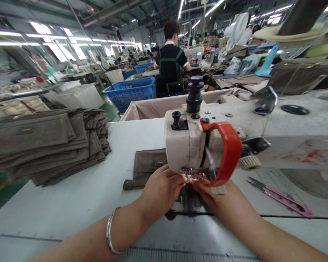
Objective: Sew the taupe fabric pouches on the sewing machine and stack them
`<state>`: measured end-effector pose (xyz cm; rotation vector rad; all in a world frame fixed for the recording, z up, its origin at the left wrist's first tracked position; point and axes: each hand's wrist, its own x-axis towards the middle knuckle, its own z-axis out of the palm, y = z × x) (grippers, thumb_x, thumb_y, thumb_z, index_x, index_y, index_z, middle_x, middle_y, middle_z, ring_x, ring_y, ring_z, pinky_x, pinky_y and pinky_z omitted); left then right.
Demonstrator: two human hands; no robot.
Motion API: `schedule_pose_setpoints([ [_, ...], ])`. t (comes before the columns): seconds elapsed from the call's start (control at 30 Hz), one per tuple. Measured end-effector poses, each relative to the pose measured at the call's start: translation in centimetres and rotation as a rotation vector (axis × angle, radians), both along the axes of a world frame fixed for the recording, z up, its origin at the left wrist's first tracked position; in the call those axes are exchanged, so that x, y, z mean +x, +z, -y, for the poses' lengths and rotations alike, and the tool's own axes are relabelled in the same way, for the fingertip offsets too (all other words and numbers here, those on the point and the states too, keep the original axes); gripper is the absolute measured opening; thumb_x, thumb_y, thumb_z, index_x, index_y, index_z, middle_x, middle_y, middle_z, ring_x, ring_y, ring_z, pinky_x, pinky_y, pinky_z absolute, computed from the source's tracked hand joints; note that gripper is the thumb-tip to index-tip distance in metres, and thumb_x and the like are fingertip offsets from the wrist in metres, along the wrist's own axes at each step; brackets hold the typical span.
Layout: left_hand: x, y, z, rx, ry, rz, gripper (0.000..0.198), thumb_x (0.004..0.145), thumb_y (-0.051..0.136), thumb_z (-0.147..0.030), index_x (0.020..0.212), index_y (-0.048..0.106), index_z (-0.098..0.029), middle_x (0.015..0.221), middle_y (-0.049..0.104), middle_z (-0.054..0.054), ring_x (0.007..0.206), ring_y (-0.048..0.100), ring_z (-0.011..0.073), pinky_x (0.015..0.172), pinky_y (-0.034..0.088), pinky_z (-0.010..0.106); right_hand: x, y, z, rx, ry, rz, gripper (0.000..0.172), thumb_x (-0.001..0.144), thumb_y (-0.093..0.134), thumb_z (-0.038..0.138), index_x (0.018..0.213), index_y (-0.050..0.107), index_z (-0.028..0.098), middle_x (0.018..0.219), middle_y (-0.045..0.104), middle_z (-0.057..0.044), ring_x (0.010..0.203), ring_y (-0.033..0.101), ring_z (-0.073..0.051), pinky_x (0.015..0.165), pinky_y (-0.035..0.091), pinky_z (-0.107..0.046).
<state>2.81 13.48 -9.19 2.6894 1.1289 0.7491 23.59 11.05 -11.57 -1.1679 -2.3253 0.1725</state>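
Note:
A white sewing machine with a red guard stands before me. A grey-brown fabric piece with a small label lies flat on the table, its right part hidden behind the machine head and my hand. My left hand, with a silver bracelet on its wrist, is closed, fingertips pinching the fabric edge just left of the presser foot. From the other side my right hand reaches under the guard, its fingers closed at the foot. What its fingertips grip is partly hidden.
A pile of grey-brown fabric pieces lies at the left. Pink-handled thread snips rest on the white table to the right. Beyond are a blue crate, a pink cloth-lined bin and a person facing away.

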Motion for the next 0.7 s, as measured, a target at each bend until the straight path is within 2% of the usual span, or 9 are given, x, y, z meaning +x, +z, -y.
schedule_pose_setpoints([
  [0.17,0.07,0.03,-0.14,0.009,-0.003,0.037,0.012,0.085,0.061,-0.013,0.089,0.069,-0.021,0.092,0.072,0.002,0.090,0.065,0.0180,0.086,0.053,0.033,-0.07,-0.09,-0.12,-0.012,-0.036,0.011,0.026,0.088,0.051,0.010,0.106,0.067,0.019,0.102,0.070,-0.010,0.093,0.065,-0.022,0.080,0.054,-0.036],
  [0.47,-0.09,0.03,0.04,-0.014,-0.005,-0.001,0.010,0.084,0.064,-0.014,0.088,0.069,-0.021,0.090,0.072,0.001,0.087,0.065,0.0188,0.084,0.052,0.033,-0.13,0.01,0.29,-0.011,-0.038,0.006,0.021,0.088,0.053,0.012,0.099,0.069,0.020,0.097,0.070,-0.008,0.090,0.065,-0.023,0.079,0.054,-0.036],
  [0.6,-0.14,-0.08,0.34,-0.045,-0.033,0.044,0.012,0.085,0.063,-0.014,0.093,0.069,-0.021,0.094,0.072,0.002,0.088,0.065,0.0176,0.087,0.051,0.032,-0.21,0.21,0.56,0.022,-0.033,-0.050,0.021,0.087,0.054,0.012,0.097,0.070,0.022,0.099,0.070,-0.008,0.090,0.064,-0.022,0.079,0.053,-0.036],
  [0.7,-0.23,-0.14,0.09,-0.084,-0.033,0.005,0.014,0.087,0.060,-0.014,0.096,0.069,-0.021,0.097,0.072,0.002,0.090,0.064,0.0180,0.090,0.049,0.033,-0.23,0.46,0.51,0.001,-0.029,-0.073,0.022,0.089,0.052,0.013,0.097,0.070,0.021,0.099,0.070,-0.008,0.089,0.063,-0.022,0.079,0.054,-0.037],
])
